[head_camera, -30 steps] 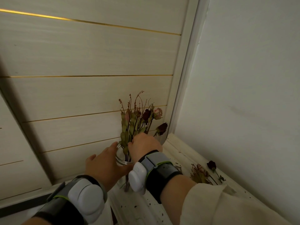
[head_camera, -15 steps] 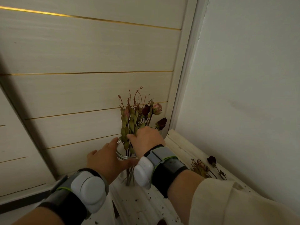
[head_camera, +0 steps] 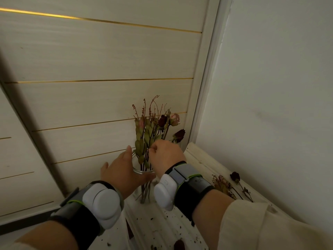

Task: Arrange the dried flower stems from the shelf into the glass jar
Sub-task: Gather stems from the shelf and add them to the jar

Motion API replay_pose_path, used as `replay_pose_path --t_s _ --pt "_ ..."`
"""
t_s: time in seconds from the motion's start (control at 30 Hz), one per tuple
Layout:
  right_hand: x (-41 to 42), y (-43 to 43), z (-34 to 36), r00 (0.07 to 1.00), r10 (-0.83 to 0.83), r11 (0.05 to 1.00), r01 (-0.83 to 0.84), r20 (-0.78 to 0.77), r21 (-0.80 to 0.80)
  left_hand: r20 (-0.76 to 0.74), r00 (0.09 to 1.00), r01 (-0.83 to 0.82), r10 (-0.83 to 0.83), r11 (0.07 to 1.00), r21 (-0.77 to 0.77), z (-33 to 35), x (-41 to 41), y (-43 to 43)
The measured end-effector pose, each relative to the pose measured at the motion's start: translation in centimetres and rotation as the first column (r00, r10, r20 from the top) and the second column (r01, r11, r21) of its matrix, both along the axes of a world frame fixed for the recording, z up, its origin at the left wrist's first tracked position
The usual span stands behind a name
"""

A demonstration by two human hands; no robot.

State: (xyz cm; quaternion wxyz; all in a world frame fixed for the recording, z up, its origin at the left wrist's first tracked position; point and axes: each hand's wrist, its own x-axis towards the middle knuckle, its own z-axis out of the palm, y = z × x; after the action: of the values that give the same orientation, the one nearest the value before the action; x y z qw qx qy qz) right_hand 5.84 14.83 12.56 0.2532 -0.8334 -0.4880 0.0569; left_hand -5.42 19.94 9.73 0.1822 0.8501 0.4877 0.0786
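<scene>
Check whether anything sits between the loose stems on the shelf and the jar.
Only the right hand, pinching the bunch in the glass jar, lies between it and the loose stems. Left hand holds the jar.

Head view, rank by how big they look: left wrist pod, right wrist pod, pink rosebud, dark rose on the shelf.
1. Left wrist pod, though nearest the camera.
2. Right wrist pod.
3. Pink rosebud and dark rose on the shelf look alike; unranked.

One glass jar stands on the shelf near its back edge, dried flower stems in it. My left hand holds its left side; my right hand pinches stems above the rim. Loose stems lie to the right, apart.
</scene>
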Motion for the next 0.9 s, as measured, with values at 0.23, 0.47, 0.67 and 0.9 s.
replay_pose_path --t_s 0.23,0.47,0.67,0.9 --pt "0.6 -1.9 1.8 1.000 -0.014 0.998 0.014 0.009 0.063 0.048 0.998 0.023 -0.028 0.996 0.088 1.7 0.8 -1.7" --pt "2.3 -5.2 2.7 0.998 -0.058 0.995 0.056 0.016 0.086 0.074 0.995 0.060 -0.072 0.987 0.152 3.5 2.2 -4.3" --pt "4.7 -9.2 2.4 0.989 -0.146 0.985 0.148 -0.025 0.084 0.166 0.976 0.099 -0.142 0.964 0.248 3.9 4.1 -7.7" --pt "7.4 -13.0 0.8 0.966 -0.248 0.965 0.253 -0.073 0.067 0.119 0.961 0.224 -0.251 0.953 0.204 3.7 6.5 -11.3"
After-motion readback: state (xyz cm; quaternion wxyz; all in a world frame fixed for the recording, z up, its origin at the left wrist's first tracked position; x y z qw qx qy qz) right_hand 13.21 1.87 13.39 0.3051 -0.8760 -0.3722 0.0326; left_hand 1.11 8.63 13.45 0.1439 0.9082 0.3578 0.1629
